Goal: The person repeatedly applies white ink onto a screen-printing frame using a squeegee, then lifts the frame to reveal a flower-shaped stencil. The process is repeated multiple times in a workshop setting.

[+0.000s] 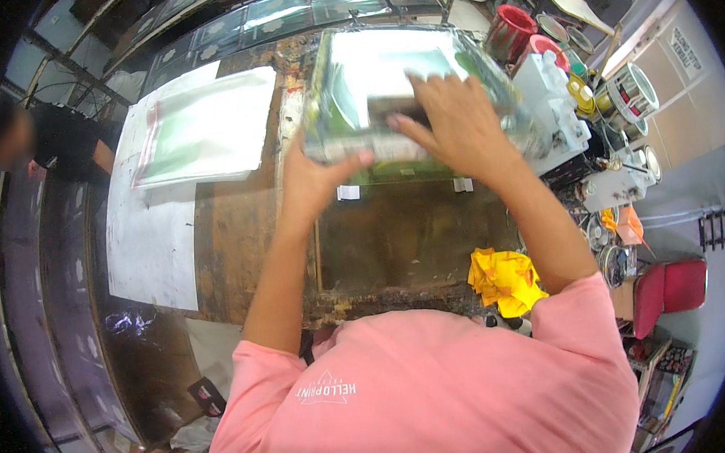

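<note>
A screen-printing frame (337, 149) with a green and pale mesh lies at the far side of the worktable, its edges smeared by motion. My left hand (314, 175) is at its near left corner, thumb laid along the near edge and fingers around the side. Over the mesh, my right hand (460, 121) grips a dark wooden squeegee (392, 107), with the thumb on the near side. The squeegee's lower edge is hidden. Two small white tabs, a left one (349, 192) and a right one (463, 185), sit just in front of the frame.
Left of the frame lies a stack of printed sheets (207, 128) on white paper (152, 239). A crumpled yellow cloth (505, 280) rests by the table's front edge. Paint cans (627, 92) and a red bucket (510, 31) crowd the right. Another person (71, 145) stands far left near racks.
</note>
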The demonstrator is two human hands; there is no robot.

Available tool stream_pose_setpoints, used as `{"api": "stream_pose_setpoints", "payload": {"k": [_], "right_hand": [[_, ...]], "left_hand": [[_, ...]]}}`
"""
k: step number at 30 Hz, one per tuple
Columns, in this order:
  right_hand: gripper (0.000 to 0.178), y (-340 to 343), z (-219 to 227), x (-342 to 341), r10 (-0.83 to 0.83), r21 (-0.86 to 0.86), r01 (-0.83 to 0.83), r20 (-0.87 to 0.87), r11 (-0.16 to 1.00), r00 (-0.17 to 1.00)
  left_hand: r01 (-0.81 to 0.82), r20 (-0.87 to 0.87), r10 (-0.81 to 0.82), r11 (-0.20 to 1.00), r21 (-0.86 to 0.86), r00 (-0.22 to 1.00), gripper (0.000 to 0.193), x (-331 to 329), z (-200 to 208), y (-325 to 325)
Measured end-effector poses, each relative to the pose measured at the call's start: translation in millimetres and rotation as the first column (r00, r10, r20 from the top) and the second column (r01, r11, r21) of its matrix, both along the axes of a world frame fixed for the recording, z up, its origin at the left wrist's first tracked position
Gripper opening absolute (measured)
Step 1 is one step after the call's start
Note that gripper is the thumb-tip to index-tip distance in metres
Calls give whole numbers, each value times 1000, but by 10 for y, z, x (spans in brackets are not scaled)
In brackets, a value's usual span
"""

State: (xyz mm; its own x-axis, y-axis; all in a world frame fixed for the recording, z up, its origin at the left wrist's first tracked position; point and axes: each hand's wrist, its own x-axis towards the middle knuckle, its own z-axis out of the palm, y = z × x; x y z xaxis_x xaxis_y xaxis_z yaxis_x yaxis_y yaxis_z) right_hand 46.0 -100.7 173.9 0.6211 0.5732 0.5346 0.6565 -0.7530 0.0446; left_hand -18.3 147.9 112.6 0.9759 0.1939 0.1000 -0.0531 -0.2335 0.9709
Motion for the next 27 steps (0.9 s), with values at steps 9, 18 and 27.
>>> {"api": "stream_pose_setpoints", "payload": {"k": [9, 18, 27], "right_hand": [[37, -114, -1052, -436, -11, -4, 10, -540, 1000, 842], [35, 5, -1544, 684, 32, 51, -21, -219, 998, 975], [50, 130, -1142, 2669, 23, 59, -3, -337, 998, 941]], "left_hand": [[-105, -2, 159, 661, 743, 987, 115, -427, -1121, -20], [-114, 37, 126, 689, 715, 991, 119, -406, -1181, 19], [-134, 92, 97, 766, 628, 991, 128, -400, -1147, 25]]}}
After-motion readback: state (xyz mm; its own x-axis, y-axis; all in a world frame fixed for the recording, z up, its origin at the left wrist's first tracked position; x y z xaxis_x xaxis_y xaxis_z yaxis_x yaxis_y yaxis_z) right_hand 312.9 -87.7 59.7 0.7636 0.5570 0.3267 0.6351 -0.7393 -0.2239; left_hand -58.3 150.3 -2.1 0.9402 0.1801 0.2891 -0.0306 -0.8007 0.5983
